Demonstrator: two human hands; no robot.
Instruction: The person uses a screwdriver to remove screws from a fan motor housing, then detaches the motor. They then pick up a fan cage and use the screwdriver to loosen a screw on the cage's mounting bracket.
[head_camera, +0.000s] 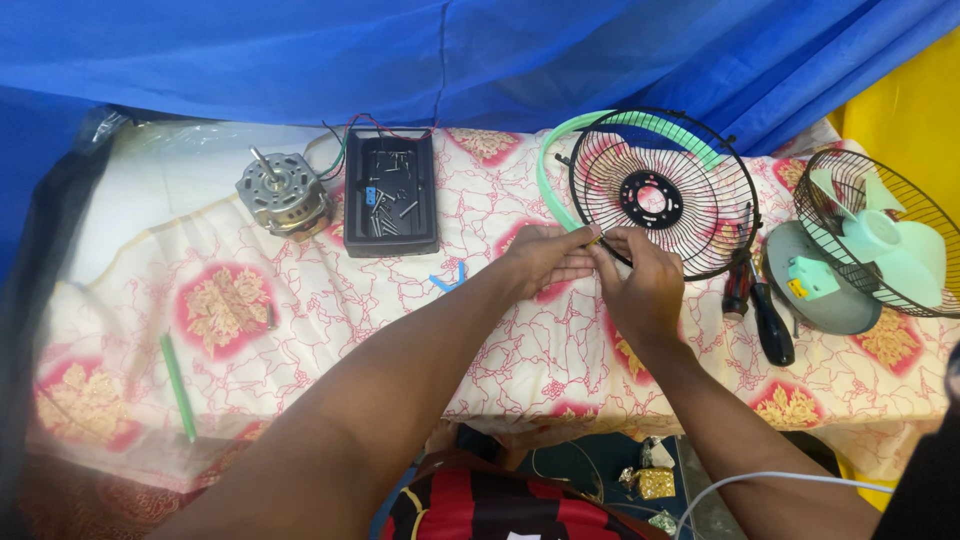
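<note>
Table (330, 330) under a red-and-cream patterned cloth, blue drape behind, yellow cloth at far right. Front edge runs just below the wrists; open cloth lies left of the forearms, between the black tray (390, 235) and the front edge. Right side crowded.

Black wire fan guard (660, 195), round, lies flat at table centre-right, a pale green rim ring (552, 170) curving round its left and top edge. Its near-left edge is where both hands meet.

Second guard with green fan blades (880, 245) and a grey housing sits at the far right edge. 2 dark-handled screwdrivers (760, 305) lie between the 2 guards.

Grey motor (283, 193) with upright shaft at rear left; tray beside it holds loose screws. Thin green rod (178, 385) near the left front edge.

Left hand (545, 260): fingers curled together, pinching a small thin piece at the guard's rim; piece too small to identify.

Right hand (640, 285): fingers bunched, tips pressed against the same spot, touching the guard's wires.
</note>
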